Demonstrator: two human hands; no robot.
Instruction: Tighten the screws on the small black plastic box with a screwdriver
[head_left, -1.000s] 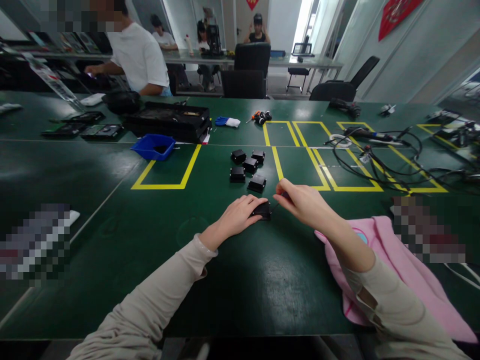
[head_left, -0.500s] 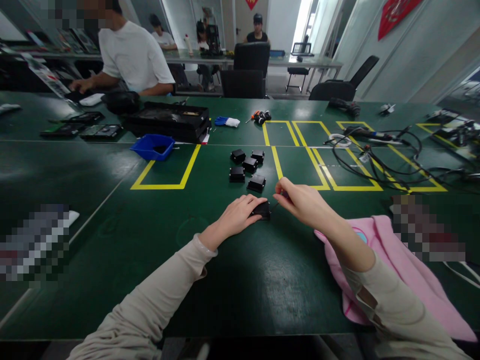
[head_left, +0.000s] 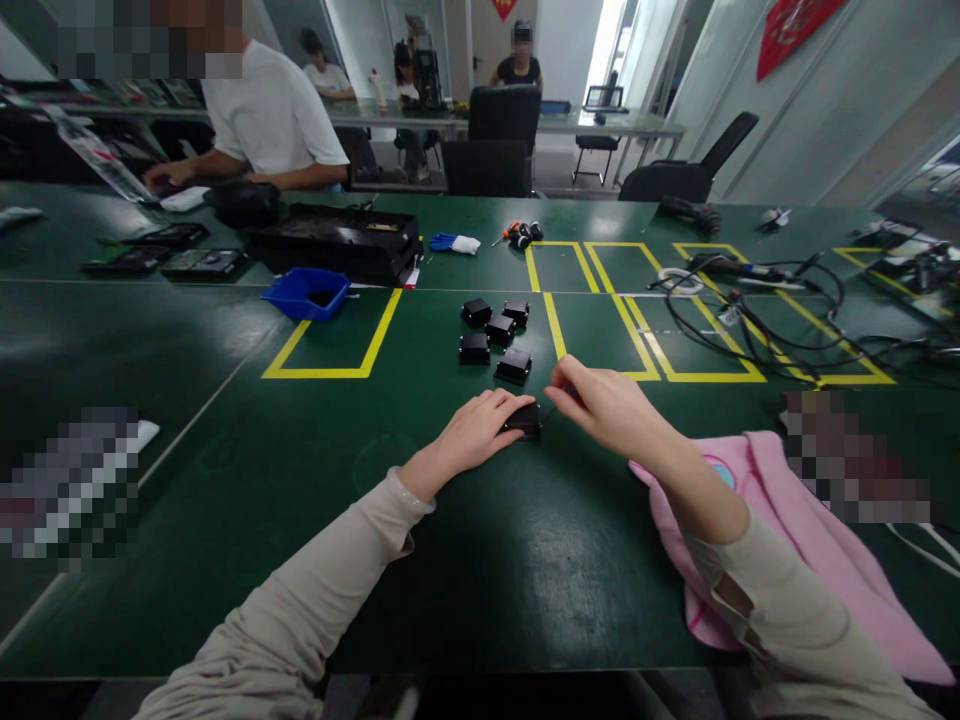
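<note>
The box (head_left: 530, 424) under the left hand (head_left: 480, 427) is black, like the five boxes (head_left: 501, 330) just beyond, and the sleeve (head_left: 322, 580) behind that hand is plain beige. Past it, to its left, the tray (head_left: 296, 288) is bright blue; past the right hand (head_left: 604, 402), yellow tape rectangles (head_left: 720, 379) pattern the dark green tabletop (head_left: 480, 600). Behind the right hand, the cloth (head_left: 825, 540) is pink with a light blue patch (head_left: 724, 474).

The left forearm (head_left: 322, 585) slants inward, ending in the left hand (head_left: 474, 428), palm down, fingers (head_left: 513, 403) and thumb (head_left: 509, 438) gripping. The right forearm (head_left: 705, 490) slants inward; the right hand (head_left: 604, 403) is curled in a pinch, near the left.
</note>
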